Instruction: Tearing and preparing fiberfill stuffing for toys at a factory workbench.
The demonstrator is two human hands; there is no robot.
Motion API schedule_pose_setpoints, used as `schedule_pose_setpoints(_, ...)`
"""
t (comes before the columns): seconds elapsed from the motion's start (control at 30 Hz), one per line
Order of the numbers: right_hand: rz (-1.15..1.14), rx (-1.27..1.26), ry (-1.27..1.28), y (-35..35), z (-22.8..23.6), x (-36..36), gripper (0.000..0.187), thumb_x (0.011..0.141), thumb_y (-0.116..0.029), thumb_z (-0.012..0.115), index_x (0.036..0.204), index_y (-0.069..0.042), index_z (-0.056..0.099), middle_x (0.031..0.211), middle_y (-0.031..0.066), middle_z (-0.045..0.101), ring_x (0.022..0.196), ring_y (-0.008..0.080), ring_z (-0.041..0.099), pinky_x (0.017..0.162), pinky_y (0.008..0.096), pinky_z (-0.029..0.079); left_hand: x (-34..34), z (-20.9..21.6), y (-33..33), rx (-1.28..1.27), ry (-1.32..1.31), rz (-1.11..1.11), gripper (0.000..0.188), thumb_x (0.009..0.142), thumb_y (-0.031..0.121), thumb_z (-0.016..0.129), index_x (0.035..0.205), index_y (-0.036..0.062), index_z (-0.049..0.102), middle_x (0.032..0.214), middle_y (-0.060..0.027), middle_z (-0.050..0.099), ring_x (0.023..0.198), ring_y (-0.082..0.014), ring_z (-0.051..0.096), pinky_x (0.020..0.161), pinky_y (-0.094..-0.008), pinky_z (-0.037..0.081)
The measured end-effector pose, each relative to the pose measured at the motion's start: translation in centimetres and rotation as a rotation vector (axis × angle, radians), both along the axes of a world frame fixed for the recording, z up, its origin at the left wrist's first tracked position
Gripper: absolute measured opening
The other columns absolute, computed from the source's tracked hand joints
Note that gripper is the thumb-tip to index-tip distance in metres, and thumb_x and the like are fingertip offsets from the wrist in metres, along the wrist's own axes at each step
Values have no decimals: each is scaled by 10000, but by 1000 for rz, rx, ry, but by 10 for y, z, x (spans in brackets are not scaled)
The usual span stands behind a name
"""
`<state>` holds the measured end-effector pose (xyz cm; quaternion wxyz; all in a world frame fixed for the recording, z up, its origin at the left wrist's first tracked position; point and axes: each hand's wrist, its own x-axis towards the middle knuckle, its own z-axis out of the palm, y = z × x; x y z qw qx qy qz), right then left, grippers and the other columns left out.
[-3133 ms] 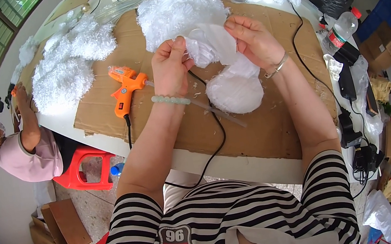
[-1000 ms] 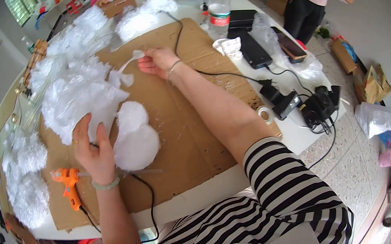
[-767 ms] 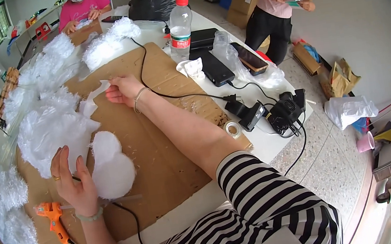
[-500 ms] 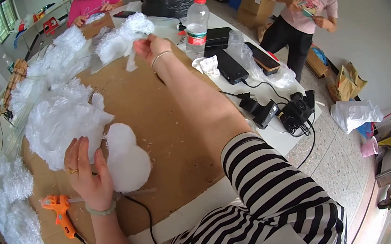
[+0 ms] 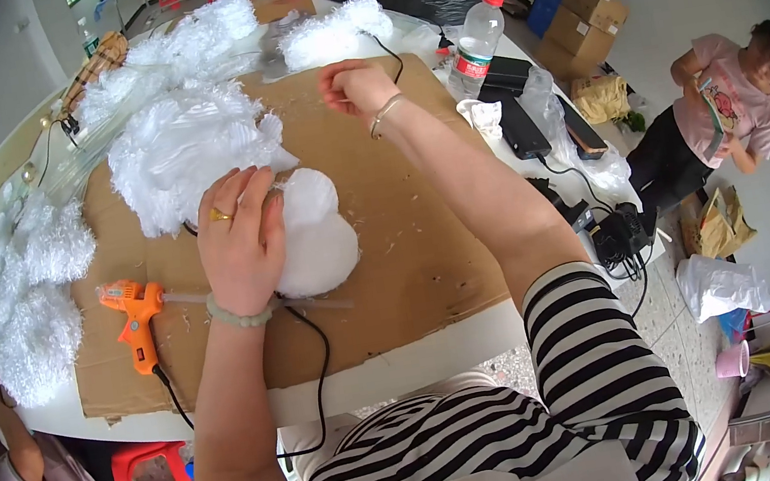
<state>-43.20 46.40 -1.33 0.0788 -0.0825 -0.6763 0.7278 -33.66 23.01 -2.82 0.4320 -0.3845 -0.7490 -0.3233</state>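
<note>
My left hand [image 5: 243, 234] lies with fingers stretched out between a white fluffy bundle [image 5: 183, 156] and a smooth white padded piece with rounded lobes [image 5: 317, 241], touching the edges of both. Over the far part of the brown cardboard sheet [image 5: 412, 286] hovers my right hand [image 5: 360, 87], its fingers curled in; what they hold, if anything, is hidden. Just beyond it sits another white fluffy bundle [image 5: 329, 35] with a dark cord beside it. An orange glue gun [image 5: 135, 318] rests on the cardboard left of my left hand, a translucent glue stick in its back.
More white fluffy bundles [image 5: 39, 292] line the table's left side. At the right stand a water bottle [image 5: 478, 42], a black power bank [image 5: 519, 126] and tangled chargers [image 5: 618, 235]. A person in pink [image 5: 729, 109] stands at the right; others sit far off and lower left.
The view has shifted, moving the table to the right in the picture. My right hand has drawn back from the far fluffy bundle. My left hand stays by the padded piece.
</note>
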Motion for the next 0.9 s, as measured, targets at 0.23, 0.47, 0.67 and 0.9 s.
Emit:
schedule_pose_setpoints(0.23, 835, 622, 46, -71, 43, 140, 194, 740, 3, 423, 844, -8, 587, 743, 21, 552, 661, 98, 504, 605, 229, 430, 0, -6, -12, 73, 35, 24, 286, 702, 37, 618, 986, 27, 581, 949, -121, 573, 866, -302, 539, 756, -378, 441)
schedule_pose_setpoints(0.47, 1100, 1170, 44, -79, 37, 312, 199, 816, -125, 483, 991, -83, 568, 885, 114, 576, 833, 279, 562, 730, 373, 450, -11, -16, -21, 154, 56, 61, 247, 719, 42, 602, 966, 45, 595, 896, -118, 581, 828, -291, 551, 727, -363, 449)
schedule_pose_setpoints(0.67, 774, 273, -580, -55, -82, 369, 244, 878, -124, 475, 1056, 18, 559, 902, 84, 611, 828, 153, 577, 762, 259, 456, -12, -16, -16, 178, 69, 70, 257, 704, 49, 606, 961, 48, 589, 874, -94, 582, 839, -272, 546, 753, -368, 435)
schedule_pose_setpoints(0.9, 938, 1095, -284, -16, -287, 366, 281, 817, -243, 520, 1027, -80, 609, 862, 107, 643, 794, 230, 597, 733, 317, 464, -14, -24, -17, 162, 66, 55, 275, 686, 46, 612, 959, 46, 579, 865, -75, 580, 842, -250, 547, 770, -371, 422)
